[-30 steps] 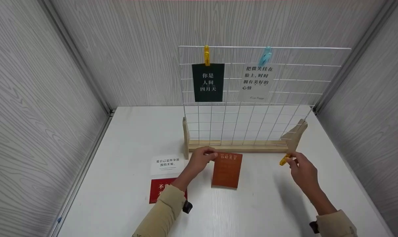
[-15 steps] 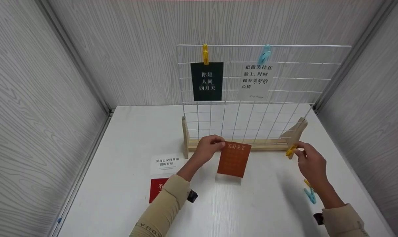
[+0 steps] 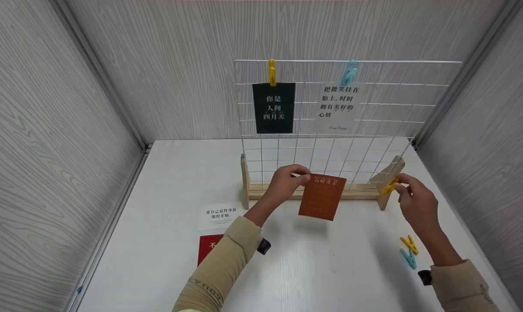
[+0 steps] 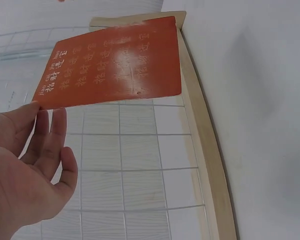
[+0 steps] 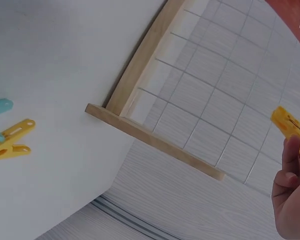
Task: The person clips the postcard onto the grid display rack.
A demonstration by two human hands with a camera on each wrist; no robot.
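Observation:
My left hand (image 3: 287, 184) pinches the upper left corner of an orange-red card (image 3: 322, 197) with pale lettering. The card hangs tilted above the table, in front of the stand's wooden base. In the left wrist view the thumb and fingertips meet at the edge of the card (image 4: 115, 65). My right hand (image 3: 418, 201) pinches a yellow clothespin (image 3: 389, 186) by the stand's right foot. In the right wrist view this clothespin (image 5: 290, 122) points away from the fingertips. A white wire grid (image 3: 374, 108) rises behind both hands.
On the grid, a yellow clothespin (image 3: 272, 73) holds a black card (image 3: 274, 123) and a blue one (image 3: 349, 73) a white card (image 3: 337, 117). A white card (image 3: 218, 223) and a partly hidden red card (image 3: 205, 251) lie left. Yellow (image 3: 410, 245) and blue (image 3: 408, 258) clothespins lie right.
My left hand has lifted the orange-red card off the table and carried it up and to the right. My right hand has risen slightly rightward with its clothespin, uncovering the two on the table.

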